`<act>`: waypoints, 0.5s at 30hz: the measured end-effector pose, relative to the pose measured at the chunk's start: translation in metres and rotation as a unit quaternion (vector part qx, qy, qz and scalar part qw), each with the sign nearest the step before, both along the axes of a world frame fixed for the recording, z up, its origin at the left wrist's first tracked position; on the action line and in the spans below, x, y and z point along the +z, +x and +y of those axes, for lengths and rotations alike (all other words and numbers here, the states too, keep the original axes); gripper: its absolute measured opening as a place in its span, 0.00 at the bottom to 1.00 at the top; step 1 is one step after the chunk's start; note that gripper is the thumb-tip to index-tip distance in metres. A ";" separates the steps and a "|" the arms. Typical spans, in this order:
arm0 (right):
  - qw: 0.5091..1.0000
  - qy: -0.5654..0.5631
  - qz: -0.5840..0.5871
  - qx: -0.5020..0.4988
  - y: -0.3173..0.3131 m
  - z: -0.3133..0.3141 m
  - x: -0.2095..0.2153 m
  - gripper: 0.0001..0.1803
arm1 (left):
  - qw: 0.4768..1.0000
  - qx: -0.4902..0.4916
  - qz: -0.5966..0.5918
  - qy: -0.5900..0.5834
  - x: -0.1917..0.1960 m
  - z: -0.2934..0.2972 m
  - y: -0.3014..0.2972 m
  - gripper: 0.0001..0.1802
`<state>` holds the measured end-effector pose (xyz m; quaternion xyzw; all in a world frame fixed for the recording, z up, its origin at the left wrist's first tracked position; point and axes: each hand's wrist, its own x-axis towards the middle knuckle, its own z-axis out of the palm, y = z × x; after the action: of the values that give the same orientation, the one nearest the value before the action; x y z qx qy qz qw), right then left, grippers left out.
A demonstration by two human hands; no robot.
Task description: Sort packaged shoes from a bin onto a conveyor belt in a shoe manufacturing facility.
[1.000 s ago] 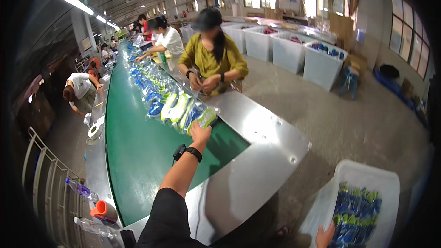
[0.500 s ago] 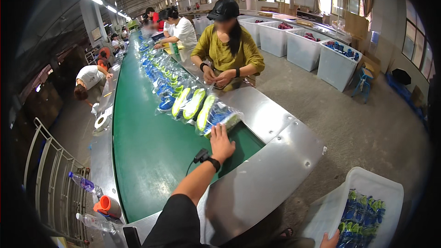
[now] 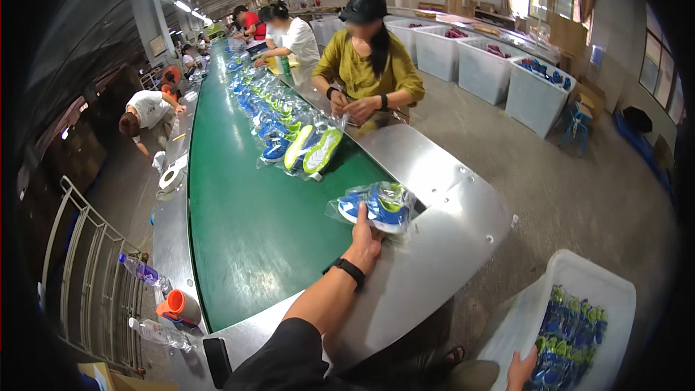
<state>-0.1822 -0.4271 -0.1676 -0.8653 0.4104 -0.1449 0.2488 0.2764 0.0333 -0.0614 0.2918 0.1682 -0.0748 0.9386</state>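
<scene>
At the near end of the green conveyor belt (image 3: 253, 246), my left hand (image 3: 366, 240) grips a blue sneaker (image 3: 378, 206) wrapped in a clear plastic bag. The thumb lies along the sneaker's side and the other fingers are partly hidden under it. Further up the belt, more bagged sneakers (image 3: 313, 149) lie in a long row, blue with yellow-green soles and trim. Low on the right, my right hand (image 3: 521, 371) is closed on the near rim of a white plastic bin (image 3: 579, 262). Inside that bin stand rows of blue and green bagged sneakers (image 3: 572, 329).
Across the belt's metal edge stands a person in a mustard top (image 3: 373, 65); others work further along. Large white bins (image 3: 534, 101) holding shoes line the right side. On the left edge are a tape roll (image 3: 171, 178), an orange cup (image 3: 179, 305), bottles (image 3: 145, 272) and a phone (image 3: 216, 362).
My left hand has taken the nearest bagged sneaker from the row and drawn it toward me, to the belt's end. The right hand stays at the bin.
</scene>
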 end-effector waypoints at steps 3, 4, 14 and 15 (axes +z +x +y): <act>1.000 0.003 0.011 -0.011 0.003 -0.004 -0.009 0.41 | 0.996 -0.035 -0.030 -0.076 0.046 -0.001 -0.025 0.39; 1.000 0.019 0.000 0.002 0.009 0.000 0.001 0.40 | 0.991 -0.047 -0.055 -0.109 0.047 0.003 -0.031 0.40; 0.985 -0.066 -0.156 -0.006 0.024 0.023 0.055 0.22 | 0.930 -0.349 -0.069 -0.088 0.079 -0.030 -0.139 0.38; 0.981 -0.087 -0.170 -0.021 0.028 0.036 0.070 0.22 | 0.918 -0.384 -0.039 -0.091 0.085 -0.043 -0.155 0.39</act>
<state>-0.1546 -0.3912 -0.0981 -0.8374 0.3663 -0.3300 0.2359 0.1216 -0.0095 0.0236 0.2500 -0.0015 -0.4331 0.8660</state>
